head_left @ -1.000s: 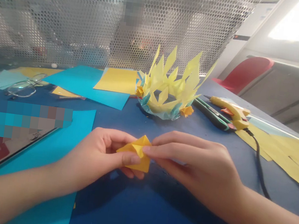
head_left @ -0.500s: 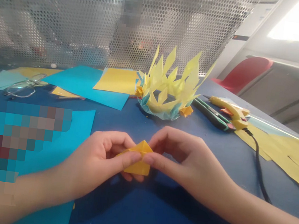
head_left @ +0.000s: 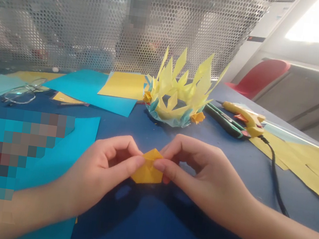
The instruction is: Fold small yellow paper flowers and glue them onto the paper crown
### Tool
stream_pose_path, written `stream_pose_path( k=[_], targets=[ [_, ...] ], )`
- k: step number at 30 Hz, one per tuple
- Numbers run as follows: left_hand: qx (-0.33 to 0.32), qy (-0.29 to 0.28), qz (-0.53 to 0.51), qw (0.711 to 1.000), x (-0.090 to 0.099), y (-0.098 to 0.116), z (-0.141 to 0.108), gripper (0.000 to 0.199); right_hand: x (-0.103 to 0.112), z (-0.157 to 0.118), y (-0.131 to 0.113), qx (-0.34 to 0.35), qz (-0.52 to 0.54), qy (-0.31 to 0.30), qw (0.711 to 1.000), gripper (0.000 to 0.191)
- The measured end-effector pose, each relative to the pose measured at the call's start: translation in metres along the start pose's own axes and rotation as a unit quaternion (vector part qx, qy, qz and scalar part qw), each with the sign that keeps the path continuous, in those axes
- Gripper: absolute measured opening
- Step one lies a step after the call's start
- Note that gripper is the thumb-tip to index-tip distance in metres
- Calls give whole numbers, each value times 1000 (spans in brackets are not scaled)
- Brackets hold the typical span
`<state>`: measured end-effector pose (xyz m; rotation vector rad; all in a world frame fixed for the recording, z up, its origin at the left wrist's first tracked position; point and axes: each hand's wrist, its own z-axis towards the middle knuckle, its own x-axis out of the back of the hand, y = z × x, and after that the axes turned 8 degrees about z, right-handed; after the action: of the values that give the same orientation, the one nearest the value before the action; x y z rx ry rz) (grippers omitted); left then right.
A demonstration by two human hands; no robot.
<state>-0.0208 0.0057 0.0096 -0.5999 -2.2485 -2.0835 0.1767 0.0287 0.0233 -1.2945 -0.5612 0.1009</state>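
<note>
A small folded piece of yellow paper (head_left: pixel 148 174) is held just above the blue table, its pointed tip facing away from me. My left hand (head_left: pixel 113 160) pinches its left side between thumb and fingers. On the right side, my right hand (head_left: pixel 191 165) grips it the same way, the thumb lying over the front fold. Creases cross the middle of the paper. Beyond my hands stands a pale yellow paper crown (head_left: pixel 178 86) with tall points, trimmed with light blue and orange folded paper.
To the crown's right lie a green utility knife (head_left: pixel 225 121) and a yellow glue gun (head_left: pixel 243 117) with a black cord. Blue sheets (head_left: pixel 78 85), a yellow sheet (head_left: pixel 125 85) and eyeglasses (head_left: pixel 22 93) lie left. A perforated metal screen (head_left: pixel 87 20) closes off the back.
My left fingers have moved from beneath the paper to its left edge, and the left thumb has slid outward. More of the paper's creased front now shows.
</note>
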Motion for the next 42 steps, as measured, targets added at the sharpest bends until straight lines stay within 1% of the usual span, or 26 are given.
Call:
stream_pose_path(
  k=[3,7,9,12,14,16,17,19,21,24,26,30,32,35,40,42],
  targets=[
    [-7,-3,-5,1000,0,0,-1,19,1,0,0,32,16,-9,999,14],
    [-8,-28,13,999,-1,0,-2,14,1,0,1,79,-13,-8,997,6],
    [3,-41,12,999,-2,1,-1,14,0,-1,3,103,-19,5,994,3],
    [20,-46,-30,998,-3,2,1,13,0,-3,6,154,-16,35,987,6],
    [27,-25,-65,997,-3,2,3,12,1,-4,7,212,-49,22,976,10],
    [24,-4,-96,995,-3,1,4,17,3,-6,9,270,-121,-18,955,17],
    [22,3,-109,994,-2,1,5,20,3,-6,10,291,-160,-32,943,19],
    [19,1,-133,991,-1,0,6,24,4,-7,12,309,-218,-36,925,14],
    [19,-3,-148,989,-1,-2,6,24,5,-7,14,310,-241,-19,919,9],
    [28,1,-160,987,-1,-2,7,22,6,-6,14,306,-233,-4,923,6],
    [35,12,-161,986,-1,-2,7,24,6,-6,14,292,-212,1,933,6],
    [40,28,-126,991,0,-1,7,25,2,-7,11,225,-156,11,962,10],
    [41,28,-101,994,0,-1,7,23,1,-6,8,191,-129,4,973,10],
    [40,21,-71,996,-1,-1,5,19,0,-6,4,152,-105,-12,983,10],
    [21,6,-12,1000,-3,2,3,6,0,-6,2,109,-91,-60,988,10],
    [17,8,7,1000,-3,3,3,2,0,-6,2,106,-93,-63,988,10]
  ],
)
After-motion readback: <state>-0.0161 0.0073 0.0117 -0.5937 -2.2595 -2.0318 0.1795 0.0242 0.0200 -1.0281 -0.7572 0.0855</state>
